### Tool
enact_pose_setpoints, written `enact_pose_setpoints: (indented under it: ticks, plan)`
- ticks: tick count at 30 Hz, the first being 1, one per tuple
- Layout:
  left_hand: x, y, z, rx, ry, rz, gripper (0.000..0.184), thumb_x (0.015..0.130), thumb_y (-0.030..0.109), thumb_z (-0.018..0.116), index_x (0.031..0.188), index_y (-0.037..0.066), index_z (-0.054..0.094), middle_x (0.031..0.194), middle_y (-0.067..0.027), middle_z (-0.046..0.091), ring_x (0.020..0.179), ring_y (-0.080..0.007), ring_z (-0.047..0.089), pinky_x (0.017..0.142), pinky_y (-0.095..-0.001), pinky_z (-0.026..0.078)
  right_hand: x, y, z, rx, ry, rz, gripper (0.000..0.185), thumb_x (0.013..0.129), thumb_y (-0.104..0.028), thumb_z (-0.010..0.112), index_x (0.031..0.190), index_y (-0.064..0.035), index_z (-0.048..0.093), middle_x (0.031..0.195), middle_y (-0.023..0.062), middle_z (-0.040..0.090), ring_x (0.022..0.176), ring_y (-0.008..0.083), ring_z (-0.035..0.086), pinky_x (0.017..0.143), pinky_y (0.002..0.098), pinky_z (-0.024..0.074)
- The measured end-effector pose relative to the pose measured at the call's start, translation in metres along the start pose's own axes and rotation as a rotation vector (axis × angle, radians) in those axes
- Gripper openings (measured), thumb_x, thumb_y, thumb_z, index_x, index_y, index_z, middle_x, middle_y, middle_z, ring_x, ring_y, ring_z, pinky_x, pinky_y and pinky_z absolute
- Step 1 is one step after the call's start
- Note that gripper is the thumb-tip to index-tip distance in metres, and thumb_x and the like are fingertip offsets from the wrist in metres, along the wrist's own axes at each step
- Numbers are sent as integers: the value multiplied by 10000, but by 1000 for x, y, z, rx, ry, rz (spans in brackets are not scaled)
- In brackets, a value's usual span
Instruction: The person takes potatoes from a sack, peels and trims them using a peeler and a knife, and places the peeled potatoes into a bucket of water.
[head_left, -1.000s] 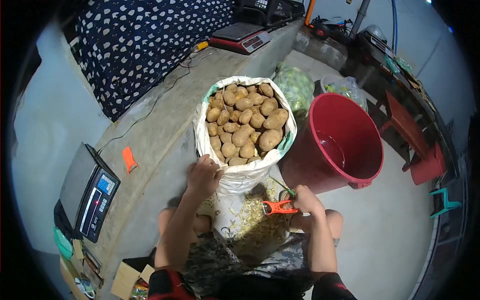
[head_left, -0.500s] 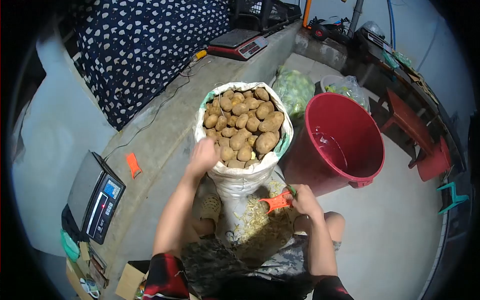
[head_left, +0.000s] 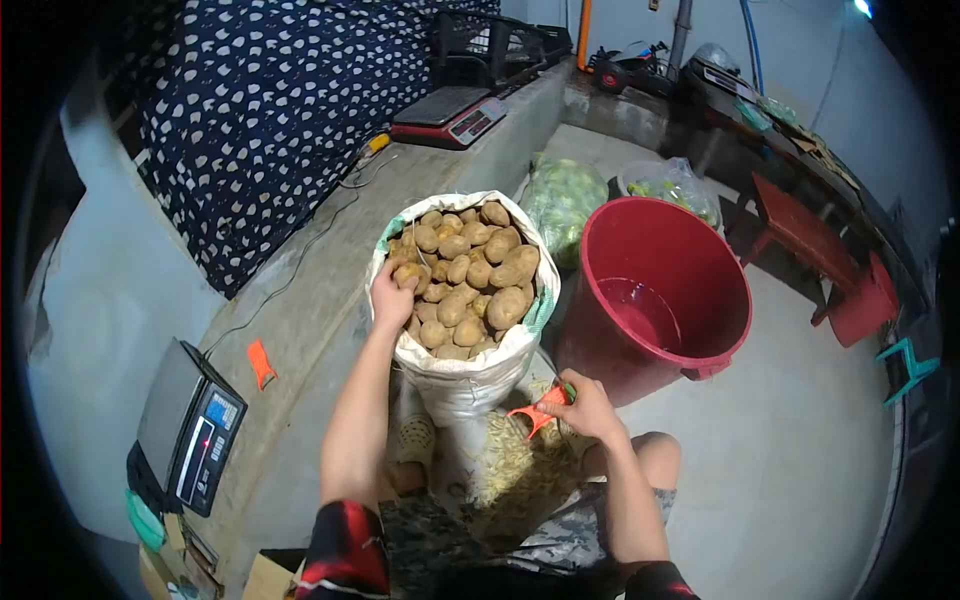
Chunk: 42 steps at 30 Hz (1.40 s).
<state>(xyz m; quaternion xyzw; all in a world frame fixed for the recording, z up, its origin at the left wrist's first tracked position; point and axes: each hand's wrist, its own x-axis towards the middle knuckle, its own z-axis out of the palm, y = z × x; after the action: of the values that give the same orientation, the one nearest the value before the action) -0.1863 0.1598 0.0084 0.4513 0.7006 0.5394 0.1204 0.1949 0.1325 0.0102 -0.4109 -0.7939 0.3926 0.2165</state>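
A white sack (head_left: 470, 385) full of brown potatoes (head_left: 457, 270) stands upright in front of me. At its left inner edge my left hand (head_left: 392, 297) has its fingers round a potato (head_left: 409, 276). To the right, below the sack's rim, my right hand (head_left: 590, 405) holds an orange peeler (head_left: 541, 411) and something thin with a green part, whose shape is mostly hidden by the fingers. Pale peelings (head_left: 515, 465) lie on the floor between my feet, under the peeler.
A large red bin (head_left: 668, 285) with some liquid inside stands right of the sack. Behind are a bag of green vegetables (head_left: 566, 205) and a red stool (head_left: 800, 235). Two scales (head_left: 205, 450) and another orange peeler (head_left: 261, 365) lie on the ledge at left.
My left hand has moved from the sack's near left rim into the potatoes and taken hold of one. The orange peeler in my right hand has tilted. The view has shifted slightly.
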Motion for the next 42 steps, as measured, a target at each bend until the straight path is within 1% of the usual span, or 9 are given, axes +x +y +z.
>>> enact_pose_setpoints:
  ticks: [1, 3, 8, 10, 19, 23, 33, 39, 42]
  plan:
    - [-16, 17, -3, 2, -13, 5, 307, 918, 96, 567, 1218, 32, 565, 1221, -170, 593, 1019, -299, 622, 825, -368, 514, 0, -2, -1, 40, 53, -27, 424, 826, -369, 736, 910, 23, 597, 755, 230, 627, 708, 370, 617, 684, 438, 471]
    - [-60, 57, -10, -777, -28, -511, 351, 969, 130, 519, 1304, 32, 486, 1161, -137, 612, 1009, -243, 616, 775, -322, 521, 3, -4, 2, 54, 67, 21, 420, 851, -377, 706, 896, 25, 591, 736, 222, 618, 688, 354, 611, 672, 432, 467]
    - [-155, 59, -1, -1177, -373, -558, 442, 950, 121, 536, 1358, 3, 416, 1222, -137, 566, 1014, -224, 604, 805, -307, 500, 14, 9, 27, 176, 226, 78, 438, 917, -400, 609, 870, 34, 577, 695, 211, 591, 642, 339, 580, 643, 429, 452]
    - [-183, 54, 9, -1276, -569, -540, 540, 877, -5, 595, 1368, -75, 380, 1216, -157, 554, 1056, -227, 596, 875, -314, 487, 19, 15, 40, 288, 326, 51, 439, 939, -399, 570, 866, 34, 570, 677, 196, 574, 626, 322, 563, 634, 431, 443]
    - [-233, 38, 28, -1130, -583, -506, 677, 713, -144, 699, 1339, -69, 452, 1205, -115, 583, 1093, -198, 589, 931, -323, 494, 19, -4, 50, -78, 370, 67, 350, 874, -333, 571, 845, 11, 631, 725, 290, 598, 780, 482, 596, 693, 522, 459]
    - [-233, 35, 25, -1048, -562, -473, 641, 722, -131, 703, 1318, -58, 479, 1198, -112, 594, 1077, -187, 593, 913, -319, 499, 25, 2, 59, -73, 319, 54, 301, 792, -276, 570, 712, 11, 615, 657, 274, 566, 695, 461, 595, 665, 511, 466]
    - [-225, 54, 8, -783, -674, -418, 719, 646, 14, 816, 1293, -39, 506, 1193, -108, 606, 1092, -180, 593, 927, -300, 487, 27, -10, 41, -221, 313, -117, 256, 757, -275, 575, 695, -33, 631, 638, 247, 571, 664, 446, 586, 644, 514, 471]
    - [-231, 62, 4, -1207, -694, -450, 686, 637, -9, 789, 1271, -10, 526, 1187, -74, 615, 1098, -192, 599, 949, -319, 479, 42, 2, 19, -103, 290, 106, 278, 761, -283, 564, 676, -23, 611, 630, 222, 578, 641, 422, 594, 636, 491, 471]
    - [-232, 54, 13, -1064, -587, -486, 663, 648, 0, 779, 1262, -10, 530, 1195, -69, 607, 1114, -187, 589, 961, -321, 472, 27, -24, 24, -138, 279, -36, 296, 754, -296, 591, 671, -12, 604, 632, 232, 578, 655, 430, 596, 651, 494, 474]
